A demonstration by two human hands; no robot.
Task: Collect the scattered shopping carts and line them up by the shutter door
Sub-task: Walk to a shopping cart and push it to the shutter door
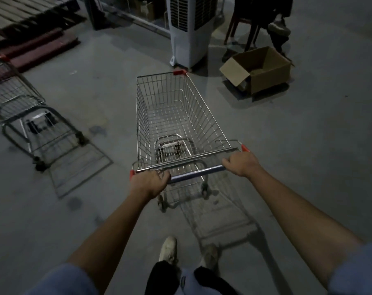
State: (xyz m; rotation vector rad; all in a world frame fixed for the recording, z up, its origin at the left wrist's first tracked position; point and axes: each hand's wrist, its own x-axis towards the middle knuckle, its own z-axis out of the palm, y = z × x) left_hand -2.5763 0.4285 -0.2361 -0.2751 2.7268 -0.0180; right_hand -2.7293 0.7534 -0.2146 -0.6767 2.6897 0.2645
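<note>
An empty wire shopping cart (pixel 176 116) with red corner caps stands in front of me on the concrete floor. Both my hands grip its blue handle bar (pixel 196 173): my left hand (pixel 149 182) curls round the left end, my right hand (pixel 239 163) round the right end. A second wire cart (pixel 16 99) stands to the left, partly cut off by the frame edge. No shutter door is in view.
A white air cooler (pixel 191 30) stands straight ahead beyond the cart's front. An open cardboard box (pixel 259 69) lies ahead on the right, with chair legs (pixel 251 28) behind it. Wooden pallets (pixel 29 24) lie at the far left.
</note>
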